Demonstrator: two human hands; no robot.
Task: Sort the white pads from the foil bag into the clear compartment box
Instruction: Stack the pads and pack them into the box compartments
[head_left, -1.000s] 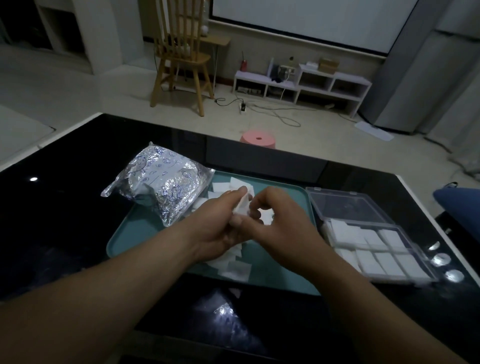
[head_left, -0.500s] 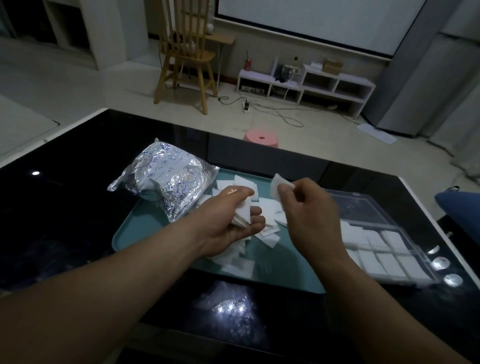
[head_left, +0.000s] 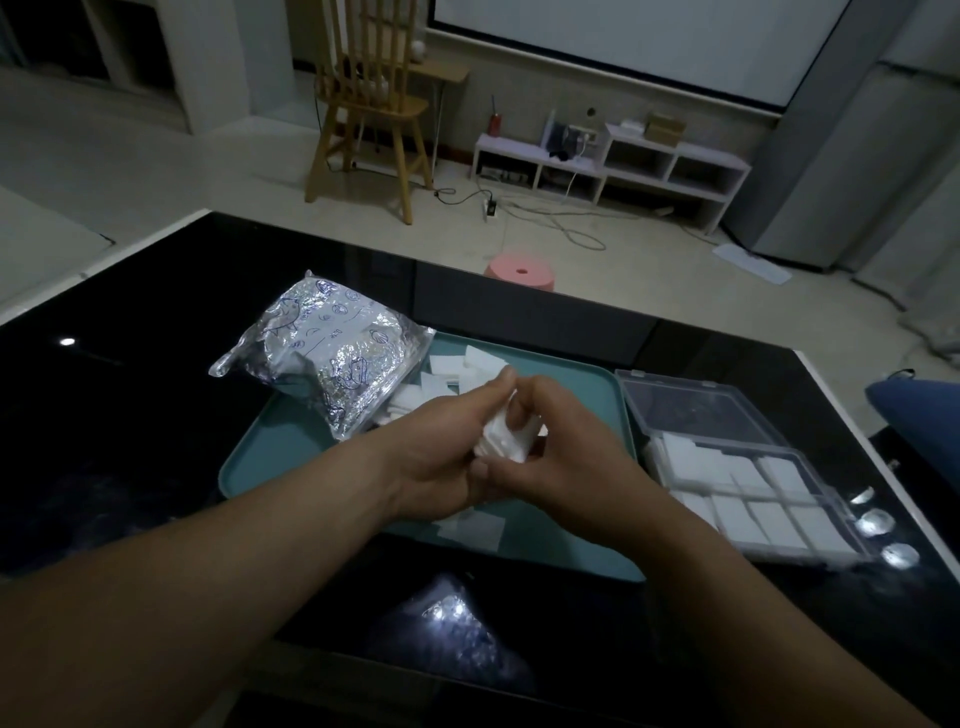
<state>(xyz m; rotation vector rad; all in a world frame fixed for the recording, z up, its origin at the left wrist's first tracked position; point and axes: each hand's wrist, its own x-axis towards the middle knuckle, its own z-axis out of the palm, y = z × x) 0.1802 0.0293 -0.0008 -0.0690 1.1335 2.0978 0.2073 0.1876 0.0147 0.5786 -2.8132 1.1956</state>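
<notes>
I see my left hand (head_left: 441, 447) and right hand (head_left: 561, 452) meeting over the teal plastic tray (head_left: 291, 457), fingers of both curled round a small stack of square white pads (head_left: 506, 439) held between them. More loose pads (head_left: 470, 530) lie on the tray. The crinkled silver foil bag (head_left: 332, 358) rests on the tray's far left corner. Just right of the tray, on the glossy black table (head_left: 130, 415), the clear plastic compartment box (head_left: 748, 499) sits lid open, with pads in its cells.
</notes>
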